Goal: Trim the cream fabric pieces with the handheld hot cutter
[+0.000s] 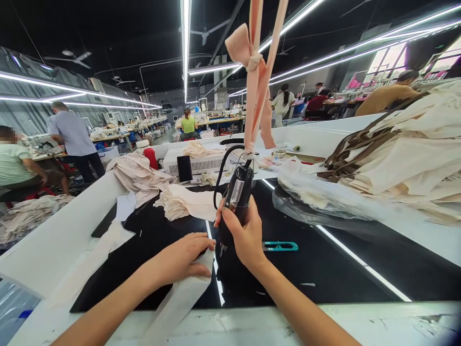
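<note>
My right hand (245, 233) is wrapped round a black corded power tool (236, 192), held nearly upright with its thin metal tip pointing down. Strips of pink fabric (254, 91), knotted together, run up from the tool's top. Lower and to the left, my left hand (187, 257) grips the end of a cream fabric strip (183, 298) between thumb and fingers. That strip trails over the table's front edge. The tool's tip is just right of my left fingertips, apart from the fabric. Teal thread snips (281, 246) lie on the black mat (324, 274), right of my right hand.
Stacked cream fabric pieces (194, 202) lie behind my hands. A large cream heap with brown straps (396, 154) and a clear plastic bag (317, 192) stand right. Behind are a white vented box (196, 162) and a phone (185, 169). Several people work at sewing tables beyond.
</note>
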The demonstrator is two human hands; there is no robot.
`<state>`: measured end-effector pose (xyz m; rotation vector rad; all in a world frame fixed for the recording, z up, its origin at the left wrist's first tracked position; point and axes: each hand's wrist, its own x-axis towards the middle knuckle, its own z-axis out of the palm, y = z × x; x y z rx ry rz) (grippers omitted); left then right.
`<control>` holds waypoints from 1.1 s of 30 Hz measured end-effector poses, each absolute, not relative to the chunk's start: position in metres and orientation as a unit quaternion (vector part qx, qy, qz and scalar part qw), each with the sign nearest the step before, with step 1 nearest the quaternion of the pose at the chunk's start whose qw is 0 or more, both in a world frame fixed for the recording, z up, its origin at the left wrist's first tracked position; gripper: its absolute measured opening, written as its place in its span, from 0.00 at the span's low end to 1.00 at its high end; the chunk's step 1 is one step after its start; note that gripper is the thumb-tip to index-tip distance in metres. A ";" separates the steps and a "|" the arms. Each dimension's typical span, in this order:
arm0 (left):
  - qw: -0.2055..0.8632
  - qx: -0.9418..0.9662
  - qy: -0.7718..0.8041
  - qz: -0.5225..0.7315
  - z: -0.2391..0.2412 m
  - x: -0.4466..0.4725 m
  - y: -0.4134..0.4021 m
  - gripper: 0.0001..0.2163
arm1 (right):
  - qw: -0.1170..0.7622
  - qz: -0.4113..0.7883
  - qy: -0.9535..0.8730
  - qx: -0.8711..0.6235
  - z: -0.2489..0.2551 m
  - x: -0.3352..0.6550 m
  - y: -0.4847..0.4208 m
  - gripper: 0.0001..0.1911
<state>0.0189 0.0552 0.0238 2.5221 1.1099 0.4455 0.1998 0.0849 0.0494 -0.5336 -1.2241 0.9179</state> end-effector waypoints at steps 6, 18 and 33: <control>0.199 0.879 0.421 0.100 0.020 0.014 0.055 0.21 | 0.689 0.419 -0.544 -0.232 0.047 0.191 0.085 0.13; 0.203 0.864 0.453 0.085 0.020 0.010 0.050 0.25 | 0.691 0.425 -0.544 -0.216 0.043 0.181 0.090 0.11; 0.146 0.887 0.430 0.087 0.009 0.007 0.055 0.21 | 0.681 0.437 -0.550 -0.207 0.040 0.169 0.083 0.11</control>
